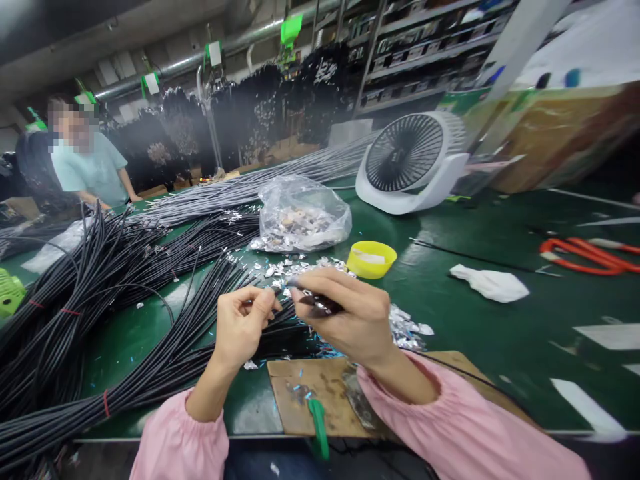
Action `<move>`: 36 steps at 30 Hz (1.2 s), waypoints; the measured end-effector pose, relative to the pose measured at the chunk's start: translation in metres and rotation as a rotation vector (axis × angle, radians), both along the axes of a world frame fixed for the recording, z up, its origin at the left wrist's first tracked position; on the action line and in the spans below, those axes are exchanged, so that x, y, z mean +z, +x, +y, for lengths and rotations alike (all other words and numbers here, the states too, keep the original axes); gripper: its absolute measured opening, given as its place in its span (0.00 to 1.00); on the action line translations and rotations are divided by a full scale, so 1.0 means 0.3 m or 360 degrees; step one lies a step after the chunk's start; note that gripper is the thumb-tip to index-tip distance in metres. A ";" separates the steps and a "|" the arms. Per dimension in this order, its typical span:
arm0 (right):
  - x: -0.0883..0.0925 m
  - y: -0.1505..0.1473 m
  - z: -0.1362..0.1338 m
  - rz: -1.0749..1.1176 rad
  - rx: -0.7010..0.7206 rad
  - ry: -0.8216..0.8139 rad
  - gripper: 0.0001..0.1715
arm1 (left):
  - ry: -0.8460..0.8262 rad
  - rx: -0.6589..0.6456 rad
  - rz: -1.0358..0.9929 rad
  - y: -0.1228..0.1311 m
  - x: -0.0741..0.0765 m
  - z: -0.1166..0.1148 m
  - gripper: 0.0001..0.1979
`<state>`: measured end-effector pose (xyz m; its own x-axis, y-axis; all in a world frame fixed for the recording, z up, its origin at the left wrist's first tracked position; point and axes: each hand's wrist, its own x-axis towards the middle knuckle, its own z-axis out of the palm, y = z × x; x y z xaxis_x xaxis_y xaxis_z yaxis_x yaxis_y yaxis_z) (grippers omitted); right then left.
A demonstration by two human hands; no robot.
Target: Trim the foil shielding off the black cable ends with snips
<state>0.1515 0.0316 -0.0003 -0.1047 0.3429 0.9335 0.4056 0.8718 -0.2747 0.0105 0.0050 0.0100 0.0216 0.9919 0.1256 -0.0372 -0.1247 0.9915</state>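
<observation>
My left hand (243, 327) is closed in a pinch on the end of a black cable (277, 291), just above the table. Close beside it on the right, my right hand (353, 310) is wrapped round a dark, shiny hand tool (321, 305); the fingers cover most of it, so its kind is unclear. Bundles of black cable (165, 360) run from the left to beneath both hands, with a red tie (106, 403) round one. Silvery foil scraps (407, 327) and small blue bits lie under and around the hands.
A clear plastic bag of scraps (305, 217), a yellow ring-shaped dish (373, 260) and a white fan (413, 160) stand beyond my hands. A stained board (295, 407) with a green strip (317, 427) lies in front. Orange-handled scissors (580, 257) are right; a person (93, 163) is far left.
</observation>
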 end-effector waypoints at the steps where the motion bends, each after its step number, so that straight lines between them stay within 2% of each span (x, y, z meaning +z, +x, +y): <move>1: 0.001 0.000 0.001 0.0024 0.0027 -0.0065 0.06 | 0.0020 0.0010 0.0026 -0.001 0.003 -0.002 0.22; 4: 0.009 -0.002 0.003 0.0037 0.0189 -0.0283 0.04 | 0.0111 0.0052 0.0113 -0.004 0.011 -0.007 0.21; 6: 0.012 -0.004 0.006 0.0038 0.0349 -0.0442 0.07 | 0.0149 0.0051 0.0169 -0.008 0.014 -0.006 0.21; 10: 0.004 -0.008 0.011 0.0218 0.0855 -0.0939 0.18 | 0.0030 -0.0177 0.0154 -0.015 0.011 0.000 0.25; 12: 0.000 -0.012 0.007 0.0293 0.0951 -0.1092 0.20 | -0.0063 -0.0275 0.0109 -0.009 0.009 0.001 0.26; 14: 0.000 -0.016 -0.003 0.0260 0.0685 -0.0943 0.17 | -0.0058 -0.0180 0.0094 0.003 0.009 -0.003 0.25; 16: 0.004 -0.018 -0.014 0.0158 0.0287 -0.0596 0.12 | 0.0007 -0.0024 0.0094 0.016 0.008 -0.008 0.23; 18: 0.009 -0.013 -0.018 0.0057 0.0046 -0.0364 0.11 | 0.0023 0.0001 0.0091 0.021 0.008 -0.013 0.22; 21: 0.014 0.008 -0.007 0.0220 -0.0180 -0.0335 0.14 | -0.0079 -0.0108 0.0085 0.011 0.012 -0.016 0.23; 23: 0.017 0.022 0.006 0.0439 -0.0327 -0.0453 0.16 | -0.0142 -0.0096 0.0070 0.000 0.019 -0.017 0.24; 24: 0.019 0.026 0.011 0.0481 -0.0329 -0.0525 0.17 | -0.0149 -0.0074 0.0074 -0.004 0.023 -0.018 0.24; 29: 0.032 0.009 0.006 0.0100 0.0282 -0.0798 0.25 | 0.0020 0.0027 0.0196 -0.010 0.032 -0.019 0.23; 32: 0.030 -0.006 0.003 0.0207 0.0553 -0.0992 0.22 | 0.0020 -0.0009 0.0166 -0.011 0.026 -0.020 0.22; 36: 0.016 -0.013 0.009 0.0343 0.0953 -0.1382 0.19 | -0.0012 -0.0044 0.0085 -0.009 0.021 -0.021 0.22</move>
<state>0.1475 0.0344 0.0045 -0.3384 0.8448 0.4145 -0.1534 0.3851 -0.9100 0.0076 -0.0011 0.0162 0.0553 0.9917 0.1161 0.0127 -0.1169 0.9931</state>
